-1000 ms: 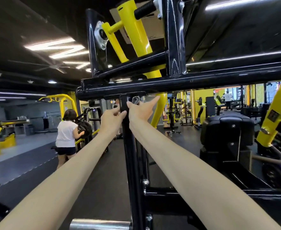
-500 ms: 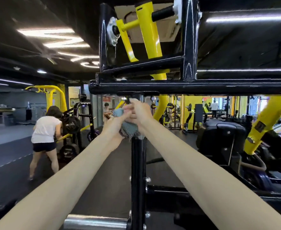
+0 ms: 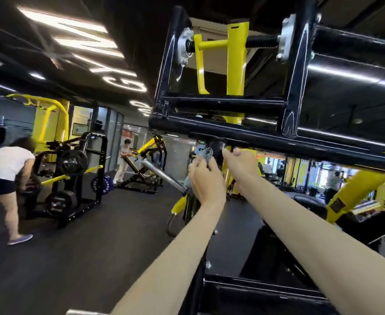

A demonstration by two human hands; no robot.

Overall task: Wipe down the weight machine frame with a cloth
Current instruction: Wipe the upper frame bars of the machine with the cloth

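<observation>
Under the black crossbar (image 3: 266, 138) of the weight machine frame (image 3: 297, 83), both my arms reach up. My left hand (image 3: 206, 180) is curled round the cloth (image 3: 209, 155) — a dark, patterned tuft pokes out above my knuckles, just below the bar. My right hand (image 3: 240, 165) is just beside it, fingertips lifted toward the underside of the bar. That spot is blurred, and I cannot tell whether they pinch a corner of the cloth, touch the steel or hold nothing.

The cloth looks light and limp. I judge it will bunch into whatever shape I squeeze, so it needs no force, only a firm wad in the palm with a flat face turned outward. For the round tubes, an end in each hand would probably serve better, drawing the cloth back and forth round the bar.

The frame is the opposite — rigid, glossy painted steel that should not shift under my push. The cloth should glide on that finish, though the smoothness also means my hand could slip off if I lean hard overhead. I would expect snags at the welds and at the silver bearing plate (image 3: 184, 48) where the yellow lever (image 3: 234, 64) pivots, so loose ends are best kept tucked in.
</observation>
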